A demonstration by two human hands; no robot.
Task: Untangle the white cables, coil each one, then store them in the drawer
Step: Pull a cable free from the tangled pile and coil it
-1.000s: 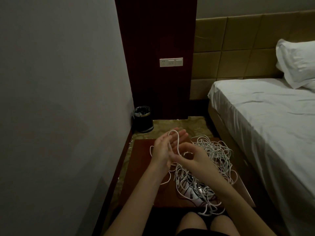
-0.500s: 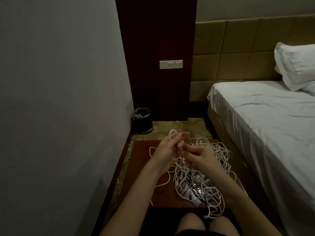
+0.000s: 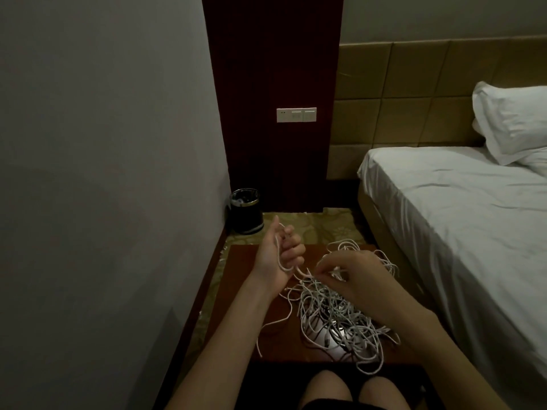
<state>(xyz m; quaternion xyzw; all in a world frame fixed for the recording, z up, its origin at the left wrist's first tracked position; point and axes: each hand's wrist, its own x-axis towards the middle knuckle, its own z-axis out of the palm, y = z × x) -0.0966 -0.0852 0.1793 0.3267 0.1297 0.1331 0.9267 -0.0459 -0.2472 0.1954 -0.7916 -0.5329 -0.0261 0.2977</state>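
Pillow [image 3: 512, 119] cut off by the right edge of the frame; bed [image 3: 461, 208] running out of the right edge too. Knees [image 3: 352, 389] and both forearms cropped at the bottom edge. Part of the white cables [image 3: 331, 315] at centre hidden under the right hand [image 3: 352, 276]; fingertips of that hand buried in the strands, grip not readable. Individual cables within the tangle impossible to tell apart; count unclear. Contents of the black bin [image 3: 247, 211] left of centre too dark and small to make out. Markings on the wall switch plate [image 3: 296, 115] too small to read. Drawer nowhere discernible.
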